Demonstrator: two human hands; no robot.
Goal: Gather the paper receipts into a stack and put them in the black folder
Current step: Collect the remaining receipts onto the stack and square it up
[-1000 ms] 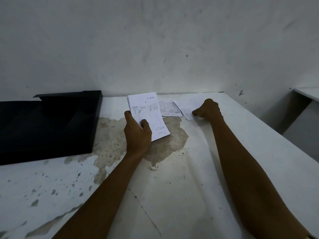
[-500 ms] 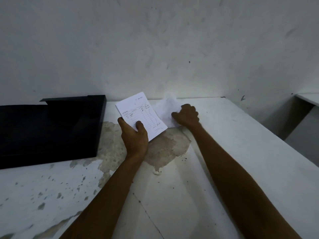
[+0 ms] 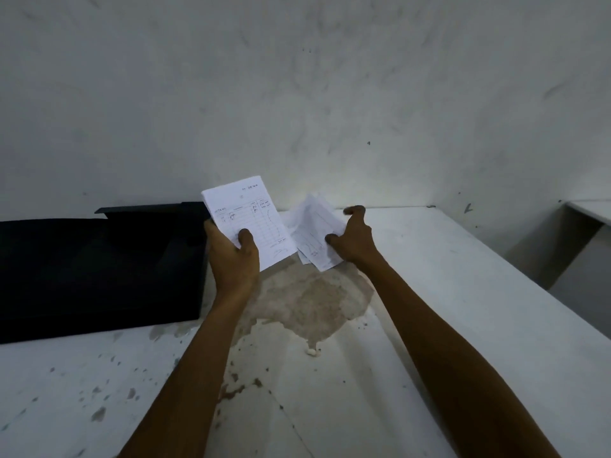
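My left hand [image 3: 233, 256] grips a stack of white printed receipts [image 3: 251, 216] by its lower left corner and holds it tilted above the table. Just to its right, my right hand [image 3: 352, 241] holds a few loose receipts [image 3: 314, 234], thumb on top, fingers spread behind them; these sheets are fanned and slightly crumpled. The two bundles nearly touch. The black folder [image 3: 99, 269] lies open on the table to the left, its right edge directly beside my left hand.
The white table [image 3: 463, 309] has a large brown patch of peeled paint [image 3: 307, 299] under my hands and small chips toward the front left. A grey wall rises right behind the table. Another white surface [image 3: 591, 211] stands at the far right.
My right hand has lifted the loose receipts off the table and brought them left, toward the stack. My left hand has raised its stack slightly.
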